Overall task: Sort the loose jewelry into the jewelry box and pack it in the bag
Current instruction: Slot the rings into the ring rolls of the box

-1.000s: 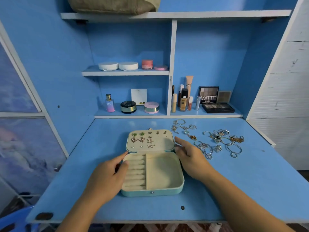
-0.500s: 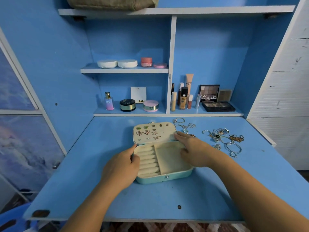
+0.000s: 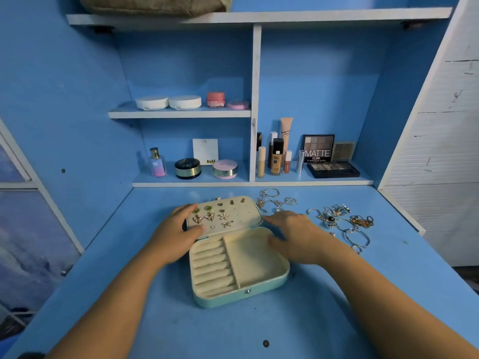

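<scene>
A teal jewelry box (image 3: 259, 291) lies open on the blue desk, with ring rolls on the left and a bare cream compartment on the right. Its lid (image 3: 241, 211) leans back with several earrings pinned to it. My left hand (image 3: 173, 234) grips the lid's left edge, thumb on the inner face. My right hand (image 3: 298, 237) lies over the box's right rear rim, fingertips touching the lid's right corner. Loose jewelry (image 3: 337, 221), chains, rings and bangles, is spread to the right of the box. A second small cluster of jewelry (image 3: 274, 200) sits behind the box.
A tan fabric bag (image 3: 153, 5) lies on the top shelf. Cosmetics fill the lower shelves: compacts (image 3: 168, 102), a perfume bottle (image 3: 157, 163), foundation tubes (image 3: 276, 156), an eyeshadow palette (image 3: 333, 169). A white wall stands at the right; the desk's front edge is near me.
The box has shifted right and away from me. My left hand moved from the base's left side up to the lid's left edge. My right hand stayed at the right rear.
</scene>
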Action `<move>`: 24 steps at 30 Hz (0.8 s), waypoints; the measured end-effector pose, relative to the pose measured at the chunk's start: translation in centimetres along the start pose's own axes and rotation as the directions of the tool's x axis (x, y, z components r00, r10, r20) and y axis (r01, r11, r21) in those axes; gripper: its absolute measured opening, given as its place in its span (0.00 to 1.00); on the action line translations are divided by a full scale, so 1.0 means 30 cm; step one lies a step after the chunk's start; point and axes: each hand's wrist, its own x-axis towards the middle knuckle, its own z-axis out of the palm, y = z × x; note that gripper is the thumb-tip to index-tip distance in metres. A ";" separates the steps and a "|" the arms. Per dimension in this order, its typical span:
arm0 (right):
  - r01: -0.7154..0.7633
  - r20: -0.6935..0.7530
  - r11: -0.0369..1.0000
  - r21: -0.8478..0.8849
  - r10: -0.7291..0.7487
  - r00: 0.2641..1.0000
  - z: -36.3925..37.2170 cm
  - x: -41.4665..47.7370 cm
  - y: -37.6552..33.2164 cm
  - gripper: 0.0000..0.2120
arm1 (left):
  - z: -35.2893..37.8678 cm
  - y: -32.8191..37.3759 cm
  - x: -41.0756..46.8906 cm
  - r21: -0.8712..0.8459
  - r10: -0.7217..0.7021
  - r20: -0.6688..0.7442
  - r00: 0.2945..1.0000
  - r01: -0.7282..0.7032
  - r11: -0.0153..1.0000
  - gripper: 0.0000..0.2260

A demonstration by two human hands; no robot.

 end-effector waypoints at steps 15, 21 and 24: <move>-0.130 -0.039 0.973 -0.190 0.124 0.991 -0.050 0.267 0.098 0.16 | 0.006 -0.097 -0.023 -0.023 0.092 -0.102 0.991 -0.095 0.995 0.27; -0.199 -0.199 0.922 -0.333 0.138 0.970 0.027 0.300 0.068 0.13 | 0.009 -0.102 -0.016 0.005 0.095 -0.126 0.987 -0.095 0.995 0.25; -0.257 -0.177 0.873 -0.415 0.200 0.964 0.011 0.292 0.073 0.14 | 0.010 -0.105 -0.013 0.001 0.085 -0.111 0.990 -0.085 0.996 0.27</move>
